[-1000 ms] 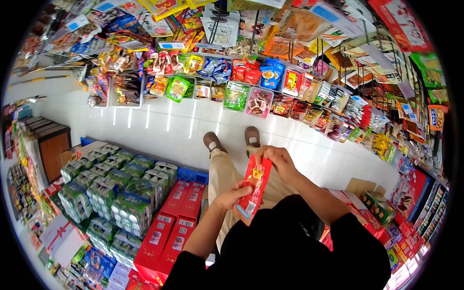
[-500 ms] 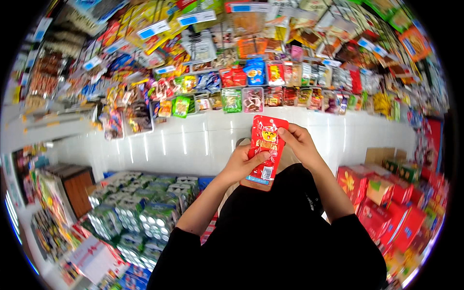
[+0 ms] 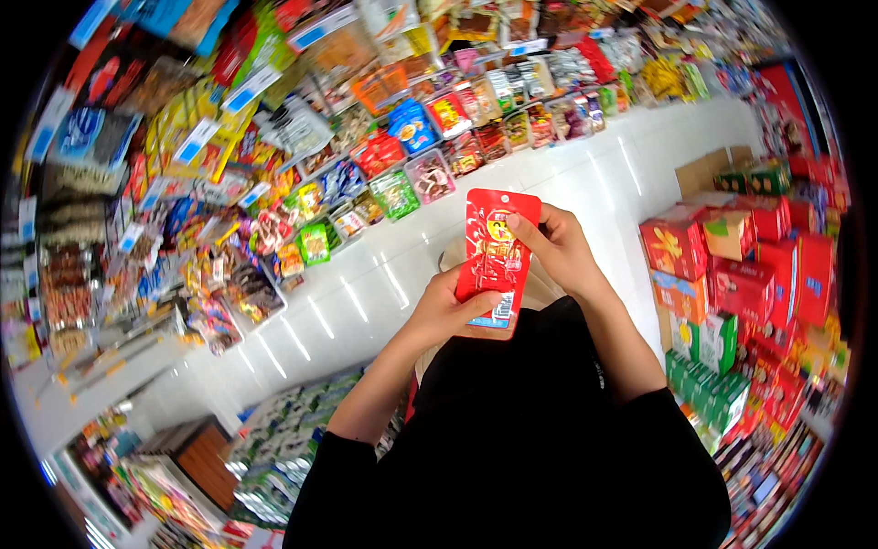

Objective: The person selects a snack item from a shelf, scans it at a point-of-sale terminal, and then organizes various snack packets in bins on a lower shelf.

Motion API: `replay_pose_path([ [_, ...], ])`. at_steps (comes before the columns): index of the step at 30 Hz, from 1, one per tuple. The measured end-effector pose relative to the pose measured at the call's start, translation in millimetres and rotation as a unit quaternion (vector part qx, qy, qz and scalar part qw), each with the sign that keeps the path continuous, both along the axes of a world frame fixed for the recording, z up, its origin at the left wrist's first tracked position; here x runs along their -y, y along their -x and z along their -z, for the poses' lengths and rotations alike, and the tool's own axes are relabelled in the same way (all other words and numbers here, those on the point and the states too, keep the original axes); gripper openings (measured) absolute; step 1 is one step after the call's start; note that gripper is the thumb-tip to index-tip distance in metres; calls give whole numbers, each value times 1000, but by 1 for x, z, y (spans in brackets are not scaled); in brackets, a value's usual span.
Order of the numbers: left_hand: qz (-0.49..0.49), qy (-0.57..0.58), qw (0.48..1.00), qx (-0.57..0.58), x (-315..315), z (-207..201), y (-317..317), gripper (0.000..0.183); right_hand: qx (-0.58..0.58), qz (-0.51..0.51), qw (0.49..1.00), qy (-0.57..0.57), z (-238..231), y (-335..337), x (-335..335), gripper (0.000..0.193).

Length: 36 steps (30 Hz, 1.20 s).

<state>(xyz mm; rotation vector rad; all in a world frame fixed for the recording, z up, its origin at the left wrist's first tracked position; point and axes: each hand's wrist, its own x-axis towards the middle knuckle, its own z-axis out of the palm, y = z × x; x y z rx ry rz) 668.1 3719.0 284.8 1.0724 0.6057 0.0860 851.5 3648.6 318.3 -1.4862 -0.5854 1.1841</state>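
Note:
In front of my body I hold a flat red snack packet (image 3: 497, 265), upright, with a yellow cartoon face near its top and a barcode near its bottom. My left hand (image 3: 445, 308) grips its lower left edge, the thumb lying across the front. Up on the right edge, my right hand (image 3: 560, 245) pinches the packet, with its thumb over the cartoon face. The fingers behind the packet are hidden.
Store shelves with bins of packaged snacks (image 3: 393, 194) curve along the far side. White tiled floor (image 3: 366, 293) lies between. Stacked red boxes (image 3: 674, 248) and green cartons (image 3: 709, 389) stand at right. Shrink-wrapped can packs (image 3: 293, 435) and a brown wooden cabinet (image 3: 203, 462) are at lower left.
My view has turned to the right, so the shelves slant and more of the boxes at right shows. The packet stays in both hands and sits slightly higher and more upright.

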Motion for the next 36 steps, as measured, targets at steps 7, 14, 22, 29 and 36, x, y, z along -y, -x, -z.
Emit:
replay_pose_path([
  [7,97,-45,994,12,30,-16,-61,25,-23,106,994,-28,-20,-65,64,29],
  [14,149,-49,987,39,108,-19,-169,23,-27,207,977,-32,-8,-153,165,28],
  [22,258,-97,959,74,225,-14,-310,27,-57,255,965,-15,4,-270,317,30],
  [29,400,-89,905,113,293,-4,-414,28,23,408,913,-7,11,-326,408,24],
  [36,494,-21,861,122,343,-2,-531,29,2,535,845,-12,16,-387,472,23],
])
